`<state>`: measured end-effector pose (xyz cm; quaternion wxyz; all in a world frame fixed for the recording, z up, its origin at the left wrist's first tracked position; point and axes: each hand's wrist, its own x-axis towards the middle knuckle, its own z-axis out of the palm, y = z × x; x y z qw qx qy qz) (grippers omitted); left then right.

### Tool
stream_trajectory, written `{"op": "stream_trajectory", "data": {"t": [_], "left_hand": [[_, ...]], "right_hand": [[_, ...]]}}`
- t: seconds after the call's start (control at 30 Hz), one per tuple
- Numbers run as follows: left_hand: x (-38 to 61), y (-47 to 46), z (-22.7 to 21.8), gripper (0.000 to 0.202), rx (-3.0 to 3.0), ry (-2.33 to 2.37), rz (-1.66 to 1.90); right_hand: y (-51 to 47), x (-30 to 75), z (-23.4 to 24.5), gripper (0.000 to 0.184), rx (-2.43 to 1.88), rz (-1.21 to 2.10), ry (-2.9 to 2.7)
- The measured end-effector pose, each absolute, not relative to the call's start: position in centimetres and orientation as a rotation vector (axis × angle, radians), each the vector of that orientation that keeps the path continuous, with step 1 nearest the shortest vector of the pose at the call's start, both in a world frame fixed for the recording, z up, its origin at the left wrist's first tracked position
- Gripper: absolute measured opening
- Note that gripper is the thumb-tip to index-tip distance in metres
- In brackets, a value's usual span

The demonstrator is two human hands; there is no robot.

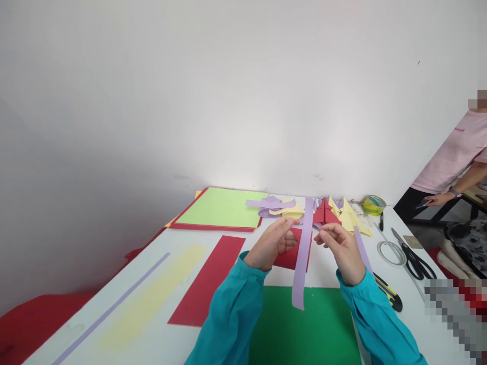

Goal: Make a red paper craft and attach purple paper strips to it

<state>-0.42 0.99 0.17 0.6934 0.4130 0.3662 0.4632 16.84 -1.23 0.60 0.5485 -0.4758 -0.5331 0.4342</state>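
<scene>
A long purple paper strip (pixel 303 253) runs upright between my two hands, its lower end over a green sheet (pixel 304 324). To its left is my left hand (pixel 274 242), palm facing inward, fingers extended and slightly bent, with no paper in its grasp. On the other side, my right hand (pixel 342 249) has loosely curled fingers close to the strip's edge; I see no grip on it. Behind the strip lies a red paper square (pixel 285 259), partly covered by my left hand.
Folded red paper (pixel 325 212) and yellow pieces (pixel 348 215) stand by the wall. At right lie tape (pixel 374 204), scissors (pixel 413 256) and a cutter (pixel 390 293). A light green sheet (pixel 228 208) and red strip (pixel 209 279) lie left. A person (pixel 452 152) stands far right.
</scene>
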Motion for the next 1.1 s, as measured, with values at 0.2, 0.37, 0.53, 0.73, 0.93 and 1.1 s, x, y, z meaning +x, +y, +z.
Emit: {"op": "stream_trajectory", "data": {"t": [0.2,0.37,0.53,0.73,0.93,1.1], "left_hand": [[-0.3,0.9,0.2,0.04,0.945,0.811,1.006],[-0.4,0.7,0.5,0.037,0.968,0.762,1.01],[-0.5,0.3,0.9,0.052,1.212,0.679,0.996],[0.3,-0.1,0.8,0.058,1.288,0.772,1.029],[1.1,-0.2,0.1,0.056,1.31,0.787,0.989],[1.1,0.2,-0.2,0.05,1.386,0.896,0.957]], "right_hand": [[-1.2,16.9,0.2,0.044,-1.14,1.283,-1.37],[-1.3,16.5,-0.2,0.047,-1.062,1.275,-1.399],[-1.2,16.6,-0.1,0.044,-1.06,1.292,-1.375],[-1.0,16.6,-0.6,0.038,-1.167,0.908,-1.551],[-0.9,16.8,-0.8,0.009,-0.965,0.479,-1.752],[-0.3,17.1,-1.1,0.019,-0.779,0.073,-1.921]]}}
